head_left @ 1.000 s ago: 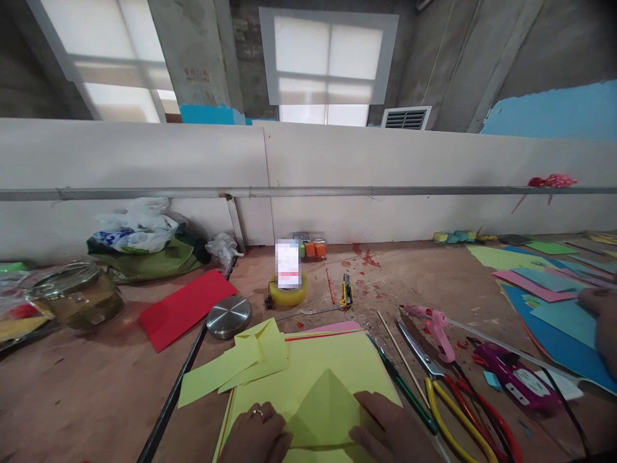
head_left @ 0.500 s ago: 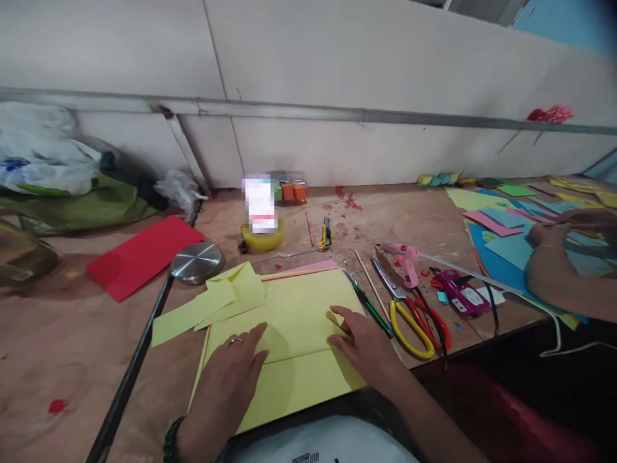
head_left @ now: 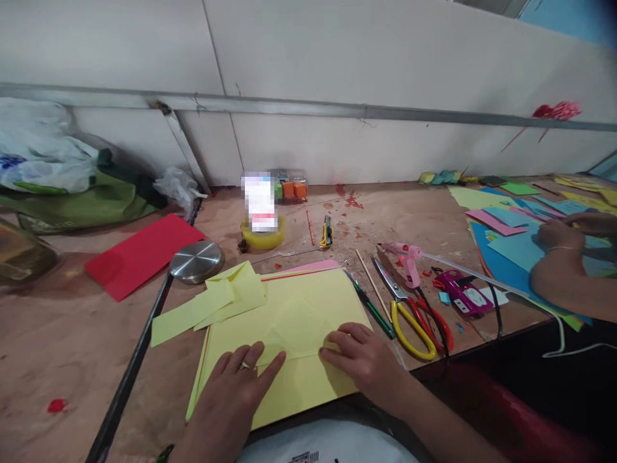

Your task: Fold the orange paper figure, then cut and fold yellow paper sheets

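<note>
A yellow sheet of paper point(head_left: 299, 328) with faint diagonal creases lies flat on a stack of larger yellow sheets point(head_left: 299, 392). My left hand point(head_left: 238, 386) rests on its lower left part, thumb and fingers apart. My right hand point(head_left: 361, 363) lies at its lower right, fingers bent and fingertips pressing on the paper. A near-horizontal edge or crease runs between both hands. Folded yellow paper pieces point(head_left: 236, 292) overlap the stack's upper left corner. A green pen-like tool point(head_left: 371, 305) lies along the stack's right side.
Scissors point(head_left: 414, 328), a pink glue gun point(head_left: 409, 260) and a purple device point(head_left: 463, 292) are on the right. Behind are a yellow-handled cutter point(head_left: 327, 231) and a tape roll point(head_left: 265, 235). A metal disc point(head_left: 196, 260) touches red paper point(head_left: 139, 257). Another person's hand point(head_left: 562, 235) works among coloured papers.
The raised yellow flap or edge now lies flat. My left hand has shifted slightly right and down, its thumb now further over the paper. My right fingers have moved down towards the crease.
</note>
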A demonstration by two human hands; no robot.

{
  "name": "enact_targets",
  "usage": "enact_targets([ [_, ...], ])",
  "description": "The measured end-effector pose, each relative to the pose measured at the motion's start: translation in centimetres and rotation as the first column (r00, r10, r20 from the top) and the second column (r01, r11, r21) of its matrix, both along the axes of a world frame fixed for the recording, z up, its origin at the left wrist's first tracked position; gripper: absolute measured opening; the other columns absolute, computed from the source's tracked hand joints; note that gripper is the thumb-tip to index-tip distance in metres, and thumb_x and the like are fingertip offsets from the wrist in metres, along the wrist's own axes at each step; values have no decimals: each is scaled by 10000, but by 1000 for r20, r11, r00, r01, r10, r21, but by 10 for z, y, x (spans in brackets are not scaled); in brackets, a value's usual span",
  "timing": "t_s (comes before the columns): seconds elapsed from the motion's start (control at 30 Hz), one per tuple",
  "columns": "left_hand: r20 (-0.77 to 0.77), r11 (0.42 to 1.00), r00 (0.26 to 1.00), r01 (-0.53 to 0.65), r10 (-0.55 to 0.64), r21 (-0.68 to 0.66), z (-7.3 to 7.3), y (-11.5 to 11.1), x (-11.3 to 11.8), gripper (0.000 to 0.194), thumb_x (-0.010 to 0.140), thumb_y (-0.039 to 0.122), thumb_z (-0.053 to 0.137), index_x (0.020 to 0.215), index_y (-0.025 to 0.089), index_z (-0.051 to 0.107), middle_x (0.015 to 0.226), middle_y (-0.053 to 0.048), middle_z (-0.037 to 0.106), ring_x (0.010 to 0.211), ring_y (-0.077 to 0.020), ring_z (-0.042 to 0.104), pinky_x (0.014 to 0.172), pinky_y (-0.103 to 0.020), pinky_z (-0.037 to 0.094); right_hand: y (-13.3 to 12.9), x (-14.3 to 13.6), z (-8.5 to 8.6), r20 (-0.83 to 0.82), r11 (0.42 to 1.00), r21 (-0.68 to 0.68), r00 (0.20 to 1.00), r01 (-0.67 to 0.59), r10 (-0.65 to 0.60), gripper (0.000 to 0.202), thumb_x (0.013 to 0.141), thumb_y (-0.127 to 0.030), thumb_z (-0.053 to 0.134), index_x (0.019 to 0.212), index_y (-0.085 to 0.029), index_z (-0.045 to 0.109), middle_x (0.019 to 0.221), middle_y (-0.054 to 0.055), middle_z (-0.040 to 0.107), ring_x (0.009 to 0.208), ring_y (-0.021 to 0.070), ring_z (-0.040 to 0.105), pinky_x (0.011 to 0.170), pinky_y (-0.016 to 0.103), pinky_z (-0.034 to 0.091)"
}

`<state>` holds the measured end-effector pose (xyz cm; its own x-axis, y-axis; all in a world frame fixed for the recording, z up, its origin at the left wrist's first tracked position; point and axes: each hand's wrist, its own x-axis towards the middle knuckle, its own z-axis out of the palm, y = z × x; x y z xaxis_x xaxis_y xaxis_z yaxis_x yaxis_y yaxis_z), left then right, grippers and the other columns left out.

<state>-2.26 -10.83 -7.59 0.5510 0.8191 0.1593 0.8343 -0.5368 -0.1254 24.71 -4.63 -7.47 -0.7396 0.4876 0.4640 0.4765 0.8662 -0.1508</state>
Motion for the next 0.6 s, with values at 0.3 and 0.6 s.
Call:
enact_targets([
  [0.3, 59, 994, 993, -95, 98, -51, -4, -14, -36, 589, 766, -3, 440, 1227, 302, 644, 1201, -87, 683, 998, -255, 655, 793, -353, 556, -4, 38, 0, -41, 985, 25, 985, 171, -170, 366, 1005, -141, 323, 905, -174, 673, 858, 75, 681, 790, 185, 570, 665, 298, 494],
  [0.6, 230, 996, 970, -81, 84, -22, 7, -10, -36, 395, 824, 121, 444, 1062, 287, 712, 1096, -53, 722, 926, -235, 690, 759, -347, 574, -5, 46, 2, -46, 984, -70, 984, 166, -169, 292, 898, -30, 403, 896, -172, 659, 857, 75, 703, 768, 188, 597, 652, 299, 506],
])
